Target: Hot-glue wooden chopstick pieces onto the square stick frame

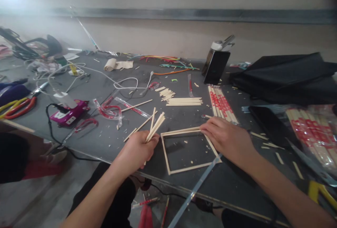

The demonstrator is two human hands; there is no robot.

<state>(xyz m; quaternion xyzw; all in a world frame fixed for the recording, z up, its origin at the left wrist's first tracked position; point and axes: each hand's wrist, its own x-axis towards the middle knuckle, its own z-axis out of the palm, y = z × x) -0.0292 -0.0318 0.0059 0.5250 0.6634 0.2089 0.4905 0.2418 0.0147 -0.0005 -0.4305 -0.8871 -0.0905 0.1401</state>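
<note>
My left hand point(139, 149) is closed around a bundle of wooden chopsticks point(157, 126), which fan upward out of the fist. To its right, a rectangular frame point(193, 167) made of chopsticks lies flat near the table's front edge. My right hand point(225, 135) pinches a chopstick point(184, 130) on the frame's far side, close to the far right corner; the fingertips hide that corner. A long translucent strip point(196, 189) crosses the near right corner and hangs past the table edge. Beyond the frame lie cut stick pieces point(184, 101) in a row, with shorter ones point(165, 93) behind.
Red-printed packets of chopsticks point(222, 104) lie to the right, beside a dark phone point(268, 124) and a black bag point(286, 77). Another phone point(217, 67) stands upright at the back. A magenta power strip point(70, 114), cables and pliers point(22, 106) occupy the left.
</note>
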